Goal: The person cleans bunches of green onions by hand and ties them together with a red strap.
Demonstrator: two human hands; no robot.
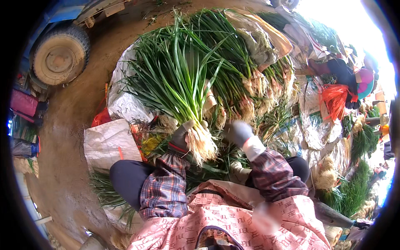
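My left hand, in a grey glove, is closed around a bunch of green garlic. Its long flat leaves fan out away from me, and the pale roots hang toward my lap. To the right of those roots, apart from them, is my right hand, gloved in grey with a white cuff. Motion smears its fingers, so their pose and any contents cannot be made out. Just beyond both hands lies a large heap of green garlic, root ends toward me. Loose leaves lie below my hands.
White woven sacking spreads at the left. A cloth partly covers the heap. A vehicle wheel stands on the muddy ground at far left. Another person bends at the right beside red plastic strips. More bundles lie at right.
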